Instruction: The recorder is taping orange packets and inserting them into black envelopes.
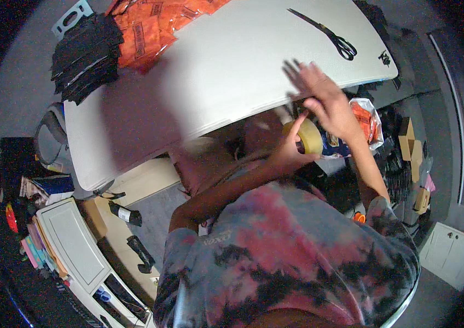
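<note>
My left hand point(293, 149) reaches across in front of my body, below the table's near edge. It grips a wide roll of yellowish clear packing tape point(312, 137), with a finger along its side. Just above it, my right hand point(322, 96) is raised at the edge of the white table point(232, 69). Its fingers are spread and blurred, and I see nothing held in them. Beyond that hand, black-handled scissors point(340, 45) lie on the table, blades pointing away to the left.
Orange plastic packaging point(146, 33) and a stack of black items point(86, 57) occupy the table's left end. A bag with orange packages point(367, 121) sits at right below the table. A white cabinet point(74, 242) stands lower left; black packages point(139, 254) lie on the floor beside it.
</note>
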`<state>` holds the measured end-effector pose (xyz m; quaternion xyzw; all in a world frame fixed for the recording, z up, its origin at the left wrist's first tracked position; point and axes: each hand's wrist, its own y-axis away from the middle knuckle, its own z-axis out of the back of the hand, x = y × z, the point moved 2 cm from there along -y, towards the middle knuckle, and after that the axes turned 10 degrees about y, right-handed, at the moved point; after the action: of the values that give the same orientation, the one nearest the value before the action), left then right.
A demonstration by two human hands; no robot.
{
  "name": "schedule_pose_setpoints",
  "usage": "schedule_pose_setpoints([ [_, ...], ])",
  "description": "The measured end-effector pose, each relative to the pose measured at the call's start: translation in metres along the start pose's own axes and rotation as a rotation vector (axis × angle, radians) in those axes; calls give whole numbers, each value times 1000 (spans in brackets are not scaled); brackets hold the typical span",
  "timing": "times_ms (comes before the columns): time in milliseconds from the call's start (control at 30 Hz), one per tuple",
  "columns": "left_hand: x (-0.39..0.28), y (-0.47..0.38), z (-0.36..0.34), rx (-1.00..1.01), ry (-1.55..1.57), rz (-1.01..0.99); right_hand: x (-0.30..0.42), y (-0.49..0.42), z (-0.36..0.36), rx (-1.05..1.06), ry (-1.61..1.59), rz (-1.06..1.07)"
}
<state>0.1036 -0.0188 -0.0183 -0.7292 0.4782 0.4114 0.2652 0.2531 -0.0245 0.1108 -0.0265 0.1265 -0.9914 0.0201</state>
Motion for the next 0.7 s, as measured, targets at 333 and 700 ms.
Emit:
schedule_pose_setpoints([
  [333, -8, -4, -2, 73, 46, -57, -5, 7, 6, 334, 16, 106],
  [700, -24, 2, -4, -4, -300, -139, -229, -47, 1, 73, 209, -144],
])
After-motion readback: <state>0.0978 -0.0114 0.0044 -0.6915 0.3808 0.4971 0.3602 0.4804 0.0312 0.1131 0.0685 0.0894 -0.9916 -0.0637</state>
